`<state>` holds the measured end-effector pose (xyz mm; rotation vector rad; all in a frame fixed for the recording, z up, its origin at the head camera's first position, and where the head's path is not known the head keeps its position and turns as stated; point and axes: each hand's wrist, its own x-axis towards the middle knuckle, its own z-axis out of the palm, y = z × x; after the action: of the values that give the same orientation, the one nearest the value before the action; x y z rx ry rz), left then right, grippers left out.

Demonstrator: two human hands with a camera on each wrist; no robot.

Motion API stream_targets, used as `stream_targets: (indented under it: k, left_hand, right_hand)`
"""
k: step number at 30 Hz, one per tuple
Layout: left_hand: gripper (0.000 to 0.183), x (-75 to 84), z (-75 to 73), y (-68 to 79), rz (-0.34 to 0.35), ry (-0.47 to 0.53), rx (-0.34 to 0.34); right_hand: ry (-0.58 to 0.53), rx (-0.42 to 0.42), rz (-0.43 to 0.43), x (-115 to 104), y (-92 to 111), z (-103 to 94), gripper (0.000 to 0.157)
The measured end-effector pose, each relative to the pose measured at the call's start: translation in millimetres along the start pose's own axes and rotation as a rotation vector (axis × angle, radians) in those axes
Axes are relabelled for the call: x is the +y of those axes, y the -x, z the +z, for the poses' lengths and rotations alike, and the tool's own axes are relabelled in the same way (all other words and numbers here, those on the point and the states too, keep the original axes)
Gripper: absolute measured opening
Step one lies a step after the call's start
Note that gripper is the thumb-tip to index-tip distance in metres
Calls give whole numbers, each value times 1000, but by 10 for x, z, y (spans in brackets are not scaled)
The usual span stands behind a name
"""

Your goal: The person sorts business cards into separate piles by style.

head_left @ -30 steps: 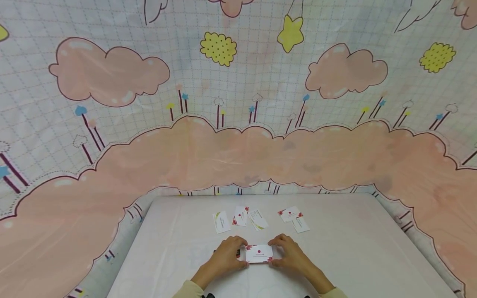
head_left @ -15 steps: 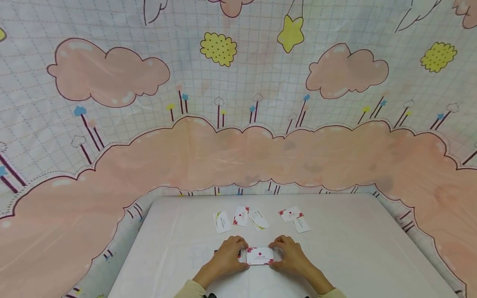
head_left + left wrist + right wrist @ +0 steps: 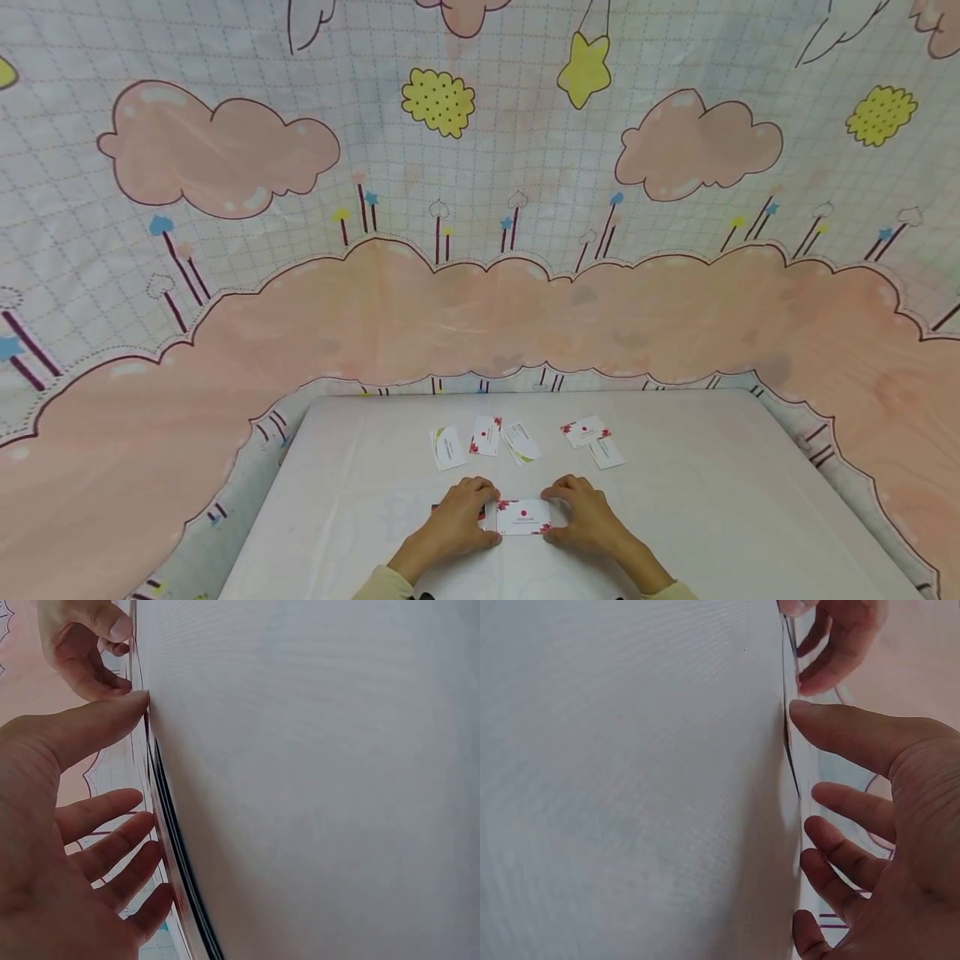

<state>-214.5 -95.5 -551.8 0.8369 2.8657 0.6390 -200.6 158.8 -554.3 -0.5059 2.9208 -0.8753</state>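
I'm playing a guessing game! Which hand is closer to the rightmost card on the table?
Right. The right grip is on the person's side of the rightmost card, slightly left; the left grip is farther off, well to its left.

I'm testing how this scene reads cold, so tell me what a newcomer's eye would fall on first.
Probably the big pink clouds and yellow star on the backdrop that fills the upper head view. Next comes the white card with red corners, held at its short ends between the left hand and right hand. Beyond it, more cards lie in two clusters on the white table.
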Motion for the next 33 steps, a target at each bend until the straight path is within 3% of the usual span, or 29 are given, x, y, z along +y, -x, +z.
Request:
stream_targets:
  k: [6,10,16,22,33]
  left_hand:
    - [55,15,-59,75,-2,23,68]
    - [52,3,-157,113,-2,45,124]
    - [50,-28,-300,136,-33,98,182]
    - [50,-63,-409,130,-71,130,242]
    - [50,-75,-506,57,-131,196,361]
  right_hand:
    - [-33,24,18,-32,38,-73,49]
    - [-44,71,-5,-54,36,-149,48]
    - [-120,120,31,-136,3,-272,48]
    - [-124,188,1,-219,-89,-340,46]
    - [-160,251,17,-336,-329,-450,43]
